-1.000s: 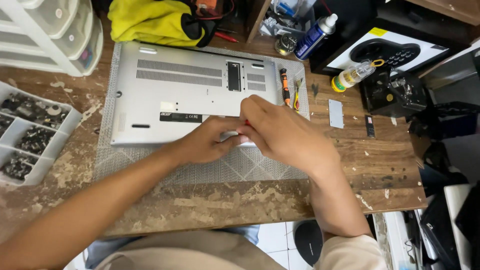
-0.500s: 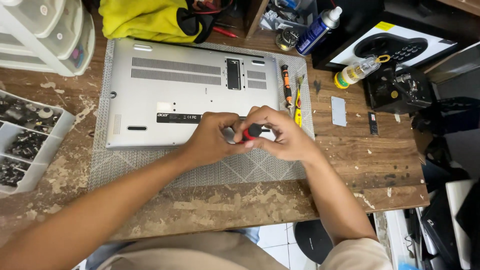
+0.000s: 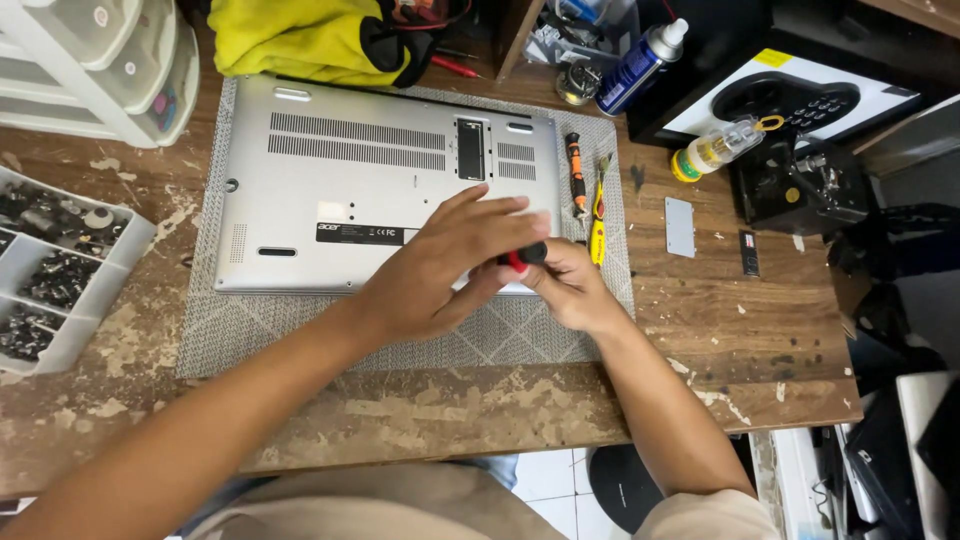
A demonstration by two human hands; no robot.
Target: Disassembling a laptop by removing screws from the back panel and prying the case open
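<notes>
- Far left: grey parts tray (image 3: 60,300) with dark screws in its compartments, white plastic drawers (image 3: 100,70) above it.
- On the grey mat (image 3: 300,330): silver laptop (image 3: 370,190) lying bottom-up, vents toward the far edge.
- Left hand (image 3: 440,270) spread over the laptop's near right corner, fingers loose, fingertips touching the top of the red-and-black screwdriver (image 3: 520,258).
- Right hand (image 3: 570,290) clenched around that screwdriver's handle, just beside the left hand, at the laptop's front edge.
- Right of the laptop: 2 more tools, an orange-and-black screwdriver (image 3: 576,170) and a yellow tool (image 3: 598,225).
- Farther right on the wooden table (image 3: 740,330): small grey cover plate (image 3: 680,226), yellow-capped bottle (image 3: 712,152), blue spray can (image 3: 640,66).
</notes>
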